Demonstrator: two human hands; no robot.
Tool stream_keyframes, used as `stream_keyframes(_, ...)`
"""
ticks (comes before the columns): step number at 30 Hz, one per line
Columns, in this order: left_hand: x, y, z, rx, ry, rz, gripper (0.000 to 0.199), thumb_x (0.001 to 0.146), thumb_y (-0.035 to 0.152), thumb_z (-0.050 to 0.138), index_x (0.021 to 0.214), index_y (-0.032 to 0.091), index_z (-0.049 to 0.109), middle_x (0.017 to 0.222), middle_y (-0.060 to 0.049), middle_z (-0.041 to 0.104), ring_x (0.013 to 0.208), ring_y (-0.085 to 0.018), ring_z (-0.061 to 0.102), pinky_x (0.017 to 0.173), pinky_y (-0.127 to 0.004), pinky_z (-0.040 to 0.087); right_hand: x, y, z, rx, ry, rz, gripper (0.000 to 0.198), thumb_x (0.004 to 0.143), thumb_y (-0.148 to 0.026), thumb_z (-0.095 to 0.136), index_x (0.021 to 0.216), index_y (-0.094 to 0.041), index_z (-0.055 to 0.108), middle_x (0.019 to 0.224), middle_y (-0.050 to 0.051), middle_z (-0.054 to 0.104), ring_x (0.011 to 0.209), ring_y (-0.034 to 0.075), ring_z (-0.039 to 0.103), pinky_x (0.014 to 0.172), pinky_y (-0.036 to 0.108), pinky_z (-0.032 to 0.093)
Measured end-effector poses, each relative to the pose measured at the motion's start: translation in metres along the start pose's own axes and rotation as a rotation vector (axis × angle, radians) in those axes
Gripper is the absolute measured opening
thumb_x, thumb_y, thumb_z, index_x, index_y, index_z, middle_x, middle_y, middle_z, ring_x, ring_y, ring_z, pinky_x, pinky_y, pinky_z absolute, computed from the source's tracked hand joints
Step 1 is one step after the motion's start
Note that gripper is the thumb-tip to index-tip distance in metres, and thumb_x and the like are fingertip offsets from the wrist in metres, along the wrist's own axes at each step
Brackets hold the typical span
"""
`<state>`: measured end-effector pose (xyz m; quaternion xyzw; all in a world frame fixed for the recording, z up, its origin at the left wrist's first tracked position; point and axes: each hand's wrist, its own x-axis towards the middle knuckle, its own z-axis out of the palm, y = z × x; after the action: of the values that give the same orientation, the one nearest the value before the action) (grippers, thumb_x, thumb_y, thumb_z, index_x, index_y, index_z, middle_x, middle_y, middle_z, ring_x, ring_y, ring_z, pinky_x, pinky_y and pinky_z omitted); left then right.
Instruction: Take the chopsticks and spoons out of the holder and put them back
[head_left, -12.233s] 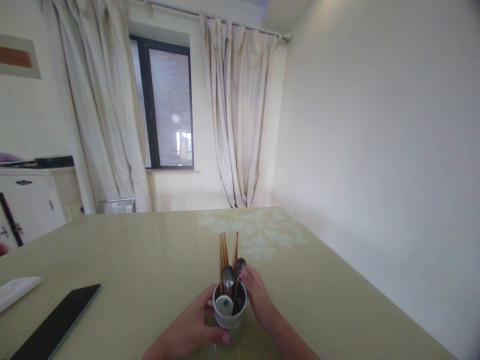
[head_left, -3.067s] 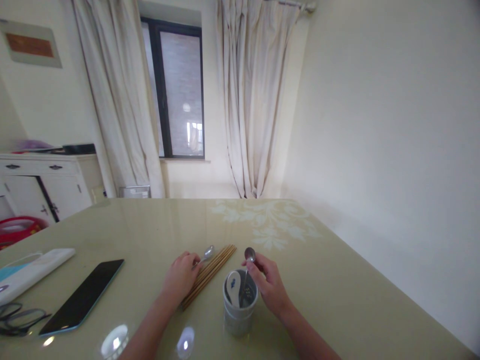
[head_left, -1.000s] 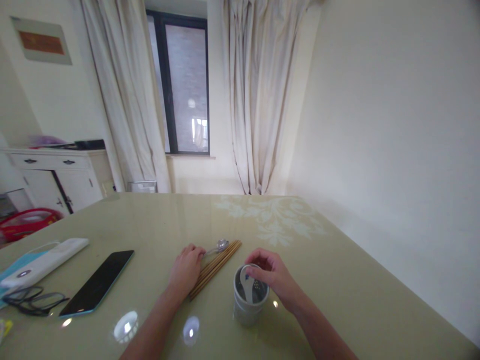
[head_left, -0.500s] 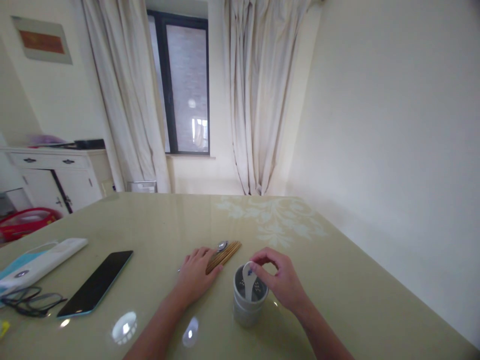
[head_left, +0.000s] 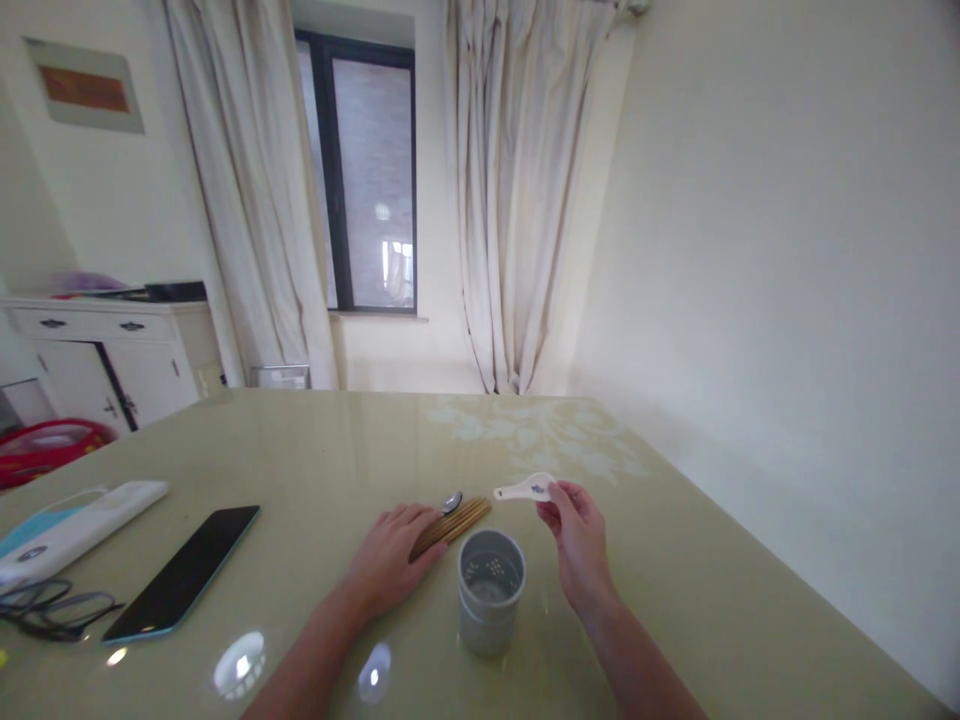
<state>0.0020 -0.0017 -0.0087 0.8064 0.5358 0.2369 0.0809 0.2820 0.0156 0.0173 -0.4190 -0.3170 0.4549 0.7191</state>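
White spoon (head_left: 525, 489) hangs beyond the cup (head_left: 491, 625), a touch to its right, bowl pinched between thumb and fingers of the right hand (head_left: 580, 535), handle pointing left! Upright stands that cup on the table (head_left: 300, 440). Over chopsticks (head_left: 466, 518) and beside a metal spoon (head_left: 451, 502) lies the left hand (head_left: 394, 560), palm down; whether it grips, can't tell.

Count: 1 left hand (head_left: 394, 555), 1 right hand (head_left: 583, 535), 1 gray cup (head_left: 489, 622), 1 white ceramic spoon (head_left: 529, 488), 1 metal spoon (head_left: 451, 502) showing. Chopsticks (head_left: 459, 522): several in 1 bundle, exact number unreadable. Rest: 1 pair of eyeglasses (head_left: 46, 628), 1 black-screened device (head_left: 184, 572), 1 window (head_left: 373, 180), 2 curtains (head_left: 244, 200), 1 cabinet (head_left: 196, 340), 2 drawers (head_left: 75, 324), 2 cabinet doors (head_left: 142, 372).
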Motion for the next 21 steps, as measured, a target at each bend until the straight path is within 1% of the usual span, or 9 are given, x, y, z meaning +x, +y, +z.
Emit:
stream_keyframes(3,0.002,-0.001,0.001,0.028,0.095,-0.002,0.043,0.103,0.042,0.057,0.142,0.025,0.065,0.144,-0.01,0.07,0.133,-0.029,0.063,0.116,-0.051,0.048,0.001,0.014,0.002,-0.014,-0.062,0.078,0.044,0.06,-0.049,0.099,0.081,-0.022,0.07,0.087,0.002,0.077,0.078,0.021,0.075,0.077,0.034,0.064)
stream_keyframes(5,0.005,-0.003,0.002,0.035,0.179,0.043,0.045,0.106,0.04,0.053,0.148,0.027,0.061,0.149,-0.009,0.067,0.135,-0.027,0.062,0.117,-0.049,0.049,-0.004,0.021,0.006,-0.046,-0.134,0.118,0.045,0.061,-0.049,0.098,0.081,-0.021,0.069,0.086,0.003,0.078,0.079,0.022,0.076,0.078,0.036,0.064)
stream_keyframes(7,0.007,-0.002,0.006,0.048,0.255,0.119,0.045,0.107,0.04,0.052,0.15,0.03,0.059,0.151,-0.008,0.065,0.135,-0.025,0.062,0.116,-0.045,0.051,-0.01,0.025,0.012,-0.082,-0.204,0.149,0.044,0.063,-0.049,0.097,0.082,-0.021,0.069,0.085,0.004,0.078,0.078,0.024,0.077,0.076,0.037,0.063)
stream_keyframes(10,0.009,0.003,0.012,0.076,0.32,0.246,0.038,0.107,0.04,0.053,0.141,0.031,0.067,0.139,-0.009,0.073,0.124,-0.024,0.069,0.108,-0.041,0.056,-0.02,0.028,0.019,-0.116,-0.284,0.173,0.043,0.066,-0.049,0.096,0.084,-0.02,0.07,0.081,0.004,0.078,0.075,0.024,0.076,0.07,0.035,0.061)
stream_keyframes(13,0.01,0.007,0.014,0.095,0.3,0.312,0.031,0.106,0.036,0.057,0.13,0.03,0.074,0.12,-0.008,0.08,0.107,-0.024,0.074,0.097,-0.039,0.059,-0.025,0.027,0.022,-0.095,-0.333,0.225,0.045,0.065,-0.051,0.097,0.086,-0.02,0.072,0.081,0.004,0.079,0.075,0.024,0.075,0.069,0.033,0.058)
stream_keyframes(15,0.011,0.004,0.01,0.101,0.273,0.277,0.028,0.104,0.031,0.059,0.127,0.03,0.076,0.116,-0.007,0.081,0.103,-0.024,0.074,0.095,-0.039,0.058,-0.025,0.025,0.023,-0.041,-0.338,0.287,0.049,0.062,-0.053,0.098,0.086,-0.019,0.073,0.085,0.006,0.08,0.078,0.025,0.077,0.07,0.033,0.059)
stream_keyframes(16,0.012,0.0,0.006,0.098,0.263,0.233,0.028,0.104,0.028,0.058,0.125,0.031,0.078,0.116,-0.007,0.082,0.104,-0.024,0.074,0.096,-0.04,0.057,-0.025,0.023,0.023,-0.012,-0.334,0.314,0.05,0.061,-0.054,0.098,0.086,-0.019,0.073,0.087,0.006,0.081,0.08,0.025,0.077,0.07,0.034,0.06)
stream_keyframes(19,0.013,-0.018,-0.005,0.065,0.249,0.019,0.032,0.103,0.023,0.053,0.115,0.03,0.081,0.116,-0.006,0.082,0.106,-0.024,0.073,0.101,-0.04,0.055,-0.024,0.021,0.022,0.029,-0.327,0.354,0.048,0.059,-0.055,0.098,0.083,-0.019,0.075,0.088,0.006,0.08,0.082,0.026,0.077,0.069,0.033,0.06)
stream_keyframes(21,0.015,-0.031,-0.009,0.026,0.24,-0.11,0.033,0.103,0.026,0.051,0.111,0.029,0.083,0.116,-0.005,0.083,0.108,-0.024,0.073,0.103,-0.04,0.054,-0.024,0.021,0.022,0.017,-0.332,0.36,0.047,0.06,-0.054,0.098,0.08,-0.019,0.075,0.085,0.006,0.079,0.08,0.024,0.076,0.067,0.031,0.058)
